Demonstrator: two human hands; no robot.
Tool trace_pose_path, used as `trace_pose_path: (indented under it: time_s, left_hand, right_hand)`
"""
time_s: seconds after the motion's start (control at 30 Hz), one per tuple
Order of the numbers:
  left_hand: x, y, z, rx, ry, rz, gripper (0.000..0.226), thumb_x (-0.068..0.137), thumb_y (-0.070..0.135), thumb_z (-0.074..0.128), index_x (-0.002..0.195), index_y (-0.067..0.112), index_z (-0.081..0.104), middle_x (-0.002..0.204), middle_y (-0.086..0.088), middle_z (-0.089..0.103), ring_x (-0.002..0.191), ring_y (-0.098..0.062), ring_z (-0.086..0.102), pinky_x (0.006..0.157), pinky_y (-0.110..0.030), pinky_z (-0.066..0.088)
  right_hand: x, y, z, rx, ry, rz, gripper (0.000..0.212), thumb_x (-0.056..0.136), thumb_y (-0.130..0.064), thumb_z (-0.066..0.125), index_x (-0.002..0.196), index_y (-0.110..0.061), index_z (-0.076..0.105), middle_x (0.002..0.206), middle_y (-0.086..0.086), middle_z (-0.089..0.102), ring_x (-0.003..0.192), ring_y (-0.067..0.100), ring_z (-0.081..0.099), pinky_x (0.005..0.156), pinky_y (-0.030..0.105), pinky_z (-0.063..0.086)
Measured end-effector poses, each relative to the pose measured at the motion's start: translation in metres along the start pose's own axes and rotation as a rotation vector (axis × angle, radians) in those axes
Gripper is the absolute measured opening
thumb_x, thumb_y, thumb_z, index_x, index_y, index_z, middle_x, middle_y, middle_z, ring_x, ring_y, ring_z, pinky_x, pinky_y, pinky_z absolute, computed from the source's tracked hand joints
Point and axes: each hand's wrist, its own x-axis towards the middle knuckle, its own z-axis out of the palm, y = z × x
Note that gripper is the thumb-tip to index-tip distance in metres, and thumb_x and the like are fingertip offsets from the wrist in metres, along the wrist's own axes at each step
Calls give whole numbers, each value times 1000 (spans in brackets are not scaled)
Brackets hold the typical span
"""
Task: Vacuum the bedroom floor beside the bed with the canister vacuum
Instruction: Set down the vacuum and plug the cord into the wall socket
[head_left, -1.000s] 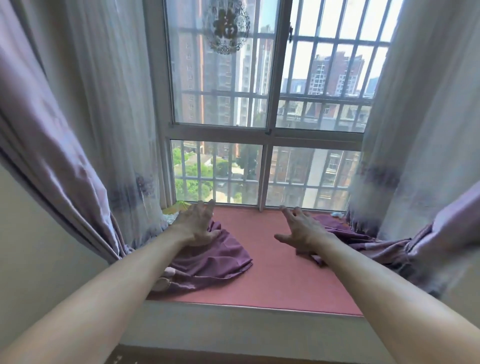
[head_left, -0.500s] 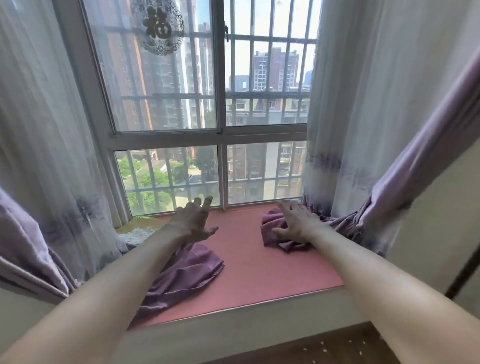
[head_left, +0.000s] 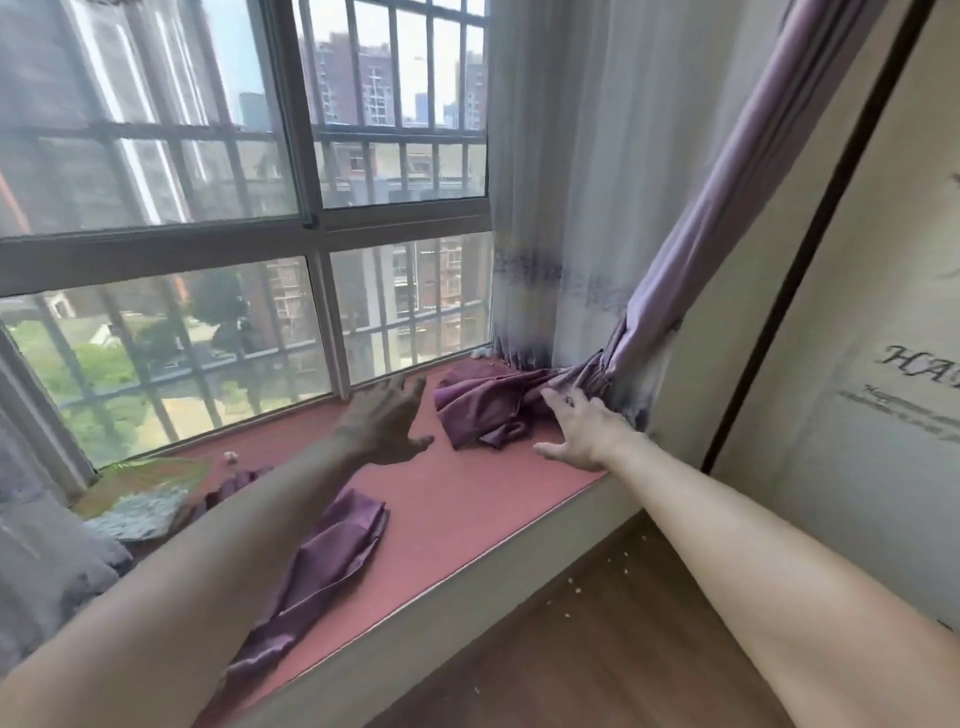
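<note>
Two hands spread wide, empty: left hand (head_left: 384, 422), right hand (head_left: 581, 434). Two curtain heaps (head_left: 480, 410) on bench (head_left: 467, 501), bare strip between.

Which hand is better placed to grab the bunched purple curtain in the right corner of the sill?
Right. The right hand is at the edge of the bunched purple curtain, fingers spread; the left hand hovers over the red sill mat, short of it.

The person's forearms (head_left: 753, 571) are bare along their whole visible length, and slender. The left hand (head_left: 382, 421), also bare, is slightly blurred (fingertips smeared); the right hand (head_left: 582, 434) is sharper, knuckles and wrist bone plain.
</note>
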Motion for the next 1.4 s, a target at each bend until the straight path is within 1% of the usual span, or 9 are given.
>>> trace_pose_path:
  time_s: [0.23,0.37,0.5,0.6,0.73,0.87,1.1,1.27,1.4]
  left_hand:
    - [17,15,-7,-77,50,213,85,84,57,63,145,13,25,135,-17,49,113,-34,57,86,-43,50]
    - [27,31,-8,-129,51,282,89,82,60,60,149,13,24,134,-19,51,114,-36,56,91,-48,51]
    - [33,51,-6,-132,69,346,84,83,59,60,146,13,28,133,-17,52,117,-36,55,94,-47,49]
    - [37,67,0,-128,62,393,89,81,62,59,147,13,25,131,-16,52,118,-37,56,98,-48,47]
    - [40,92,10,-128,33,439,92,81,61,60,149,13,22,130,-17,51,114,-37,57,95,-51,48]
    - [38,119,21,-125,-3,474,89,84,59,60,150,12,21,131,-16,48,114,-36,56,89,-50,47]
    - [29,163,46,-129,-70,534,90,83,59,61,149,12,21,131,-15,48,116,-36,55,91,-52,48]
    - [10,190,81,-125,-134,567,90,85,57,60,150,12,18,132,-16,48,115,-34,55,89,-50,48]
    - [-10,210,117,-125,-213,570,83,86,56,60,147,14,22,132,-15,49,113,-33,56,86,-47,49]
  right_hand:
    - [-48,4,-11,-18,6,192,88,92,-59,54,158,-28,5,160,14,20,142,36,30,111,51,36]
    - [-75,20,-15,-19,5,287,88,91,-60,54,157,-27,8,155,13,26,139,35,34,107,50,41]
    - [-97,39,-18,-6,4,378,88,91,-60,54,157,-28,6,157,13,24,139,36,33,109,49,38]
    - [-111,50,-17,-3,0,427,87,91,-60,53,157,-28,6,157,12,23,139,35,33,108,49,38]
    - [-129,63,-8,10,-3,484,84,91,-59,54,156,-28,10,153,12,29,137,35,36,105,50,39]
    - [-147,77,11,17,-25,529,83,91,-58,54,155,-28,12,150,11,32,135,33,37,102,50,40]
    - [-179,102,61,75,-60,574,82,90,-59,54,154,-27,14,148,11,34,135,34,39,102,49,41]
    - [-198,117,103,139,-96,598,82,90,-58,56,153,-26,16,149,12,34,135,35,38,104,49,41]
    - [-216,126,153,192,-156,605,80,90,-58,55,153,-27,16,148,11,35,133,34,40,103,49,42]
